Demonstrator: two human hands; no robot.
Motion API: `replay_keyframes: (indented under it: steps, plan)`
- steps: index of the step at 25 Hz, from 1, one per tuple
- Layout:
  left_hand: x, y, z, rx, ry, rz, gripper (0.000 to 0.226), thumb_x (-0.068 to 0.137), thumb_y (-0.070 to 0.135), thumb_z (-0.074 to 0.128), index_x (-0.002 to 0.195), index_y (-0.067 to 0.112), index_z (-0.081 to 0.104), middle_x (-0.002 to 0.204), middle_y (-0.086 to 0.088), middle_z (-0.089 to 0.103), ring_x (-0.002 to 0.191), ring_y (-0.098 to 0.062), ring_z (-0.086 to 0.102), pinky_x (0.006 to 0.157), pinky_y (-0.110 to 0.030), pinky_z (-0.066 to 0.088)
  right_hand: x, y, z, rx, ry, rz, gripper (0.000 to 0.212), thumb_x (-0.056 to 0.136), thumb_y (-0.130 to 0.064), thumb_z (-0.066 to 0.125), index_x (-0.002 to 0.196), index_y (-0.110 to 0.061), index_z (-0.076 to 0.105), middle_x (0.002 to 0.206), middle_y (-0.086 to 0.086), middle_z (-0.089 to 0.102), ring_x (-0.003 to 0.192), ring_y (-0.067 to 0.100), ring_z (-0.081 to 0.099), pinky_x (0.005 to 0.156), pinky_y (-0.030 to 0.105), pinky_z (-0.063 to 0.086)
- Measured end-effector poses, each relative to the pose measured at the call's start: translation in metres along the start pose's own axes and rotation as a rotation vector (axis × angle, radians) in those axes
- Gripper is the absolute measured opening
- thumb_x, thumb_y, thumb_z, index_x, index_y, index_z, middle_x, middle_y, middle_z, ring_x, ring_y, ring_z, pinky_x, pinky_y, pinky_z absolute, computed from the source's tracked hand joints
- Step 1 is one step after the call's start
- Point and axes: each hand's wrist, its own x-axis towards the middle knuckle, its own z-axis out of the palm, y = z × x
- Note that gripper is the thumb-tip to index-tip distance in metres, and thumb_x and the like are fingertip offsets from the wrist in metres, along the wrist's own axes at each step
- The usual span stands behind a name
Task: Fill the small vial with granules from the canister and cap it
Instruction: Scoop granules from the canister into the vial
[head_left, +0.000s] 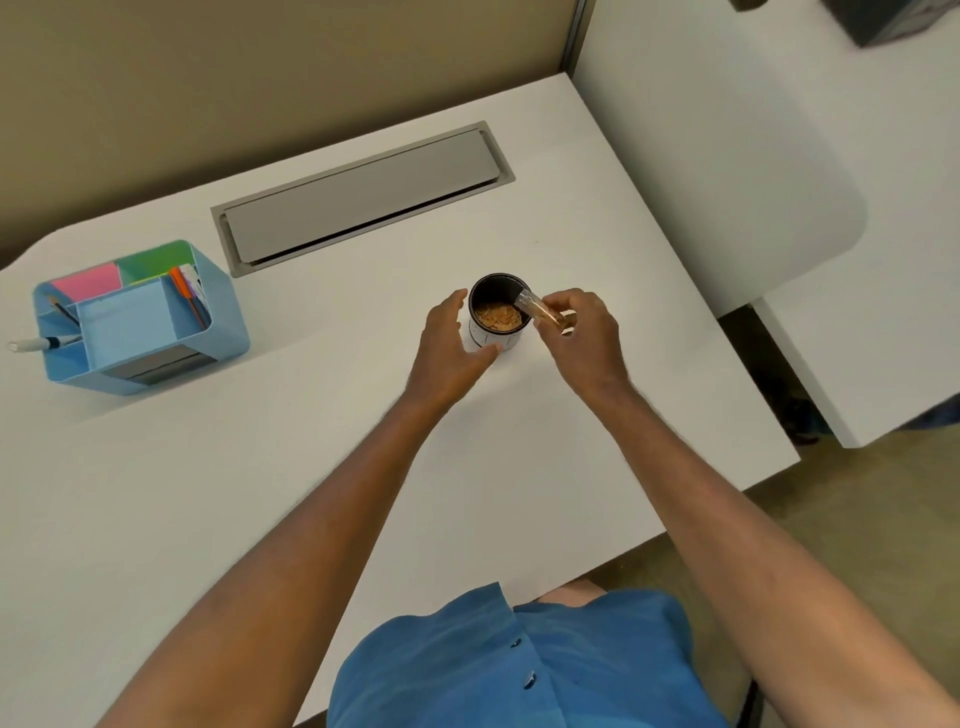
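Observation:
An open canister (496, 336), dark inside with a white outer wall, stands on the white desk (519, 441) and holds tan granules (497, 316). My left hand (451, 347) curls around its left side, thumb against the front wall. My right hand (582, 332) holds a small clear vial (540, 309) tilted, its open mouth over the canister's right rim; tan granules show inside the vial. No cap is visible.
A blue desk organizer (140, 322) with sticky notes, pens and a marker sits at the left. A grey cable hatch (363, 200) lies behind the canister. The desk's right edge runs close to my right arm, with another white desk (779, 156) beyond.

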Motion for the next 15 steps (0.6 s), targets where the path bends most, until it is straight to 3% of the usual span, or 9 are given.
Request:
replay_keyframes:
  steps: [2, 5, 10, 15]
  plan:
    - [0.012, 0.002, 0.008, 0.072, 0.006, 0.089, 0.081, 0.081, 0.029, 0.082, 0.149, 0.020, 0.040, 0.153, -0.004, 0.044, 0.134, -0.018, 0.043, 0.106, -0.033, 0.041, 0.012, 0.001, -0.003, -0.128, -0.046, -0.062, 0.017, 0.092, -0.017, 0.071, 0.110, -0.017, 0.069, 0.108, 0.004, 0.064, 0.090, 0.014, 0.061, 0.081, 0.031, 0.055]
    - [0.029, 0.001, 0.018, 0.125, 0.005, 0.060, 0.089, 0.080, 0.035, 0.083, 0.152, 0.017, 0.034, 0.156, -0.006, 0.040, 0.144, -0.022, 0.036, 0.106, -0.026, 0.031, 0.023, -0.001, -0.001, -0.286, -0.126, -0.145, 0.021, 0.095, -0.016, 0.068, 0.115, -0.015, 0.068, 0.109, 0.007, 0.064, 0.096, 0.020, 0.060, 0.079, 0.027, 0.047]
    - [0.041, -0.002, 0.024, 0.152, 0.015, 0.112, 0.077, 0.079, 0.032, 0.084, 0.144, 0.019, 0.045, 0.144, -0.004, 0.050, 0.135, -0.021, 0.042, 0.109, -0.038, 0.046, 0.031, -0.010, 0.004, -0.411, -0.169, -0.207, 0.028, 0.094, -0.011, 0.065, 0.121, -0.014, 0.069, 0.112, 0.010, 0.063, 0.108, 0.027, 0.060, 0.081, 0.032, 0.051]
    - [0.041, -0.008, 0.026, 0.127, 0.019, 0.135, 0.076, 0.079, 0.029, 0.085, 0.143, 0.021, 0.045, 0.141, -0.001, 0.054, 0.130, -0.018, 0.046, 0.102, -0.030, 0.046, 0.034, -0.014, 0.006, -0.414, -0.203, -0.205, 0.035, 0.093, -0.006, 0.067, 0.127, -0.012, 0.068, 0.122, 0.011, 0.061, 0.120, 0.026, 0.057, 0.094, 0.040, 0.055]
